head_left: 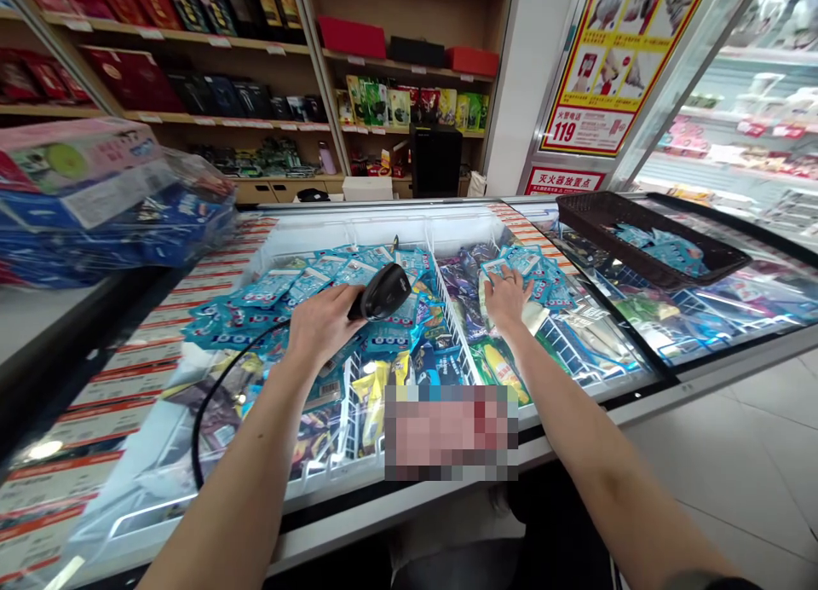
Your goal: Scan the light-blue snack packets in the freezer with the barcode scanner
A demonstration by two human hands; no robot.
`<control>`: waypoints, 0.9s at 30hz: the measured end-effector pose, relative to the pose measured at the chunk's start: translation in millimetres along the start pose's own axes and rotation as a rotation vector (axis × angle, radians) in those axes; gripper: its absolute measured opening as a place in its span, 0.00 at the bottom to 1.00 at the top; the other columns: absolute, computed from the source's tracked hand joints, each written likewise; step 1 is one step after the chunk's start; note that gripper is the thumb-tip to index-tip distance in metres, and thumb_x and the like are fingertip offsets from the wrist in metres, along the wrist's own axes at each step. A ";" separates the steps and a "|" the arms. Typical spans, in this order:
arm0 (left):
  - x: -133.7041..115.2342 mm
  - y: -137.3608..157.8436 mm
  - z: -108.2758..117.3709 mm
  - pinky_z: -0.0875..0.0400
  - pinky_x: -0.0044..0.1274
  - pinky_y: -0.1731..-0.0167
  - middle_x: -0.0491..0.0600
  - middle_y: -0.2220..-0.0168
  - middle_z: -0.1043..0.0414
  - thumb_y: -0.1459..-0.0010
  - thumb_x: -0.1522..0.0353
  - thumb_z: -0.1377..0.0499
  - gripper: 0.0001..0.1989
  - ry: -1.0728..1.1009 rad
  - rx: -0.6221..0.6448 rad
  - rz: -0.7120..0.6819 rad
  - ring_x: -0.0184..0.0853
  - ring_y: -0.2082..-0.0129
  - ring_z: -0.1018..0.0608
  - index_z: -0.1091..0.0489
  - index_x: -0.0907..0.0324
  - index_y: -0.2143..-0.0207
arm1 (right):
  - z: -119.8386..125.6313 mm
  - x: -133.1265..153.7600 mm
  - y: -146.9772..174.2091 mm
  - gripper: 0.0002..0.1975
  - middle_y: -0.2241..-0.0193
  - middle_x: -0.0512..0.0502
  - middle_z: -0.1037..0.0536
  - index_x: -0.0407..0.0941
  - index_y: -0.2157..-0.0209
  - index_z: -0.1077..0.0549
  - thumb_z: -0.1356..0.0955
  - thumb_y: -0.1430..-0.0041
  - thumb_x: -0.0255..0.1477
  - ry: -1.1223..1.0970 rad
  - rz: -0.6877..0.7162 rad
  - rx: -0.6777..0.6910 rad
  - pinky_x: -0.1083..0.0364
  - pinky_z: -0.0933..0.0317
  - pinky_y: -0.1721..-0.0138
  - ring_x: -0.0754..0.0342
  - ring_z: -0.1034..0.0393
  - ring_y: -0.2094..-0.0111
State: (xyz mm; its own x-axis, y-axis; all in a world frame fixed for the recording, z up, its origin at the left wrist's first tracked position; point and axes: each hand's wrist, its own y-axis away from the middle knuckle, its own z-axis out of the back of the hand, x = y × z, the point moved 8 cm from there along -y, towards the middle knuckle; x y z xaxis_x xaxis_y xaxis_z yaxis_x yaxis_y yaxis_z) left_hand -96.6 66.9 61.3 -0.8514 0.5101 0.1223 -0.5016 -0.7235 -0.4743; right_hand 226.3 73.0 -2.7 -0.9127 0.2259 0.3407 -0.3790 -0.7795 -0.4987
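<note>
My left hand (pixel 325 321) is closed round the handle of a black barcode scanner (pixel 383 293), whose cable (pixel 203 402) loops down to the left. Beneath the scanner, many blue packets (pixel 268 287) lie heaped in the left part of a chest freezer. Over in the right compartment, my right hand (pixel 508 296) rests with fingers spread on a smaller pile of blue packets (pixel 550 283). Purple packets (pixel 457 287) lie left of that hand, and a green packet with a corn picture (pixel 498 368) is below it. A white wire divider (pixel 453 317) stands between the hands.
A dark brown basket (pixel 581 211) holding several blue packets (pixel 665 245) sits on the freezer's right side. Wrapped boxes (pixel 108 198) are stacked at the left. Shelves of goods (pixel 409 61) stand behind. A blurred pinkish patch covers part of the front edge.
</note>
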 end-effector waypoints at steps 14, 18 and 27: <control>25.5 7.2 8.4 0.34 0.28 0.63 0.52 0.60 0.26 0.46 0.61 0.45 0.17 0.012 -0.068 0.099 0.42 0.58 0.26 0.32 0.56 0.55 | -11.4 68.0 16.6 0.22 0.43 0.43 0.34 0.43 0.42 0.38 0.44 0.35 0.33 -0.103 0.575 0.240 0.49 0.49 0.41 0.50 0.43 0.42; 25.6 8.2 10.4 0.33 0.29 0.63 0.52 0.60 0.26 0.45 0.59 0.46 0.17 0.040 -0.077 0.109 0.42 0.58 0.26 0.32 0.56 0.55 | -22.3 79.8 3.8 0.25 0.39 0.44 0.41 0.44 0.40 0.42 0.42 0.37 0.32 -0.105 0.591 0.318 0.48 0.47 0.42 0.48 0.42 0.41; 27.3 8.7 10.8 0.34 0.29 0.64 0.53 0.60 0.26 0.46 0.60 0.46 0.17 0.063 -0.057 0.122 0.42 0.58 0.26 0.32 0.57 0.56 | -60.0 120.6 -17.5 0.27 0.36 0.48 0.47 0.48 0.37 0.49 0.42 0.37 0.32 -0.065 0.745 0.511 0.47 0.49 0.41 0.48 0.51 0.37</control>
State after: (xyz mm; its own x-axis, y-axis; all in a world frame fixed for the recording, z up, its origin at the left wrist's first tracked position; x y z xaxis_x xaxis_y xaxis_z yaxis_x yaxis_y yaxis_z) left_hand -125.8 69.5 69.9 -0.8932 0.4497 0.0062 -0.3840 -0.7554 -0.5309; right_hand 113.7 148.9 -0.7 -0.8781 -0.4625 0.1228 0.4348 -0.8783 -0.1987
